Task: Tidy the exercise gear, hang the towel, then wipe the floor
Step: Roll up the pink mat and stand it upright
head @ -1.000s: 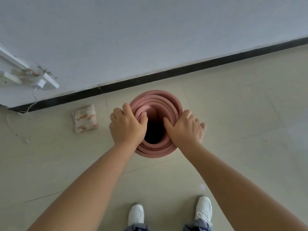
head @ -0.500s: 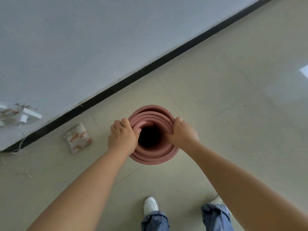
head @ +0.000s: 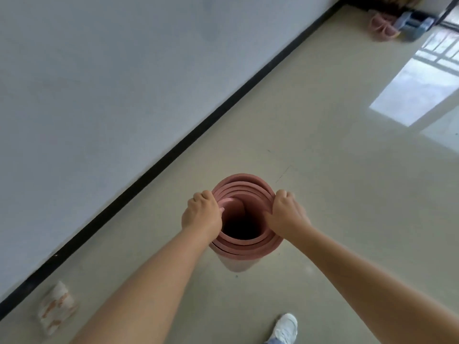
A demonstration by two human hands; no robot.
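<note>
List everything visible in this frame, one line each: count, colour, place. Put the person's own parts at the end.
rolled exercise mat: 1, pink, standing on end on the floor at centre, seen from above down its hollow core
small patterned cloth: 1, white with orange marks, on the floor near the baseboard, lower left; blurred
slippers: apparently a pair, pink, on the floor in the far top-right corner
grey-blue object: 1, next to the slippers; too blurred to identify
baseboard: 1, black, running along the foot of the wall
left hand: 1, grips the mat's top rim on the left
right hand: 1, grips the mat's top rim on the right
shoe: 1, white, bottom edge
</note>
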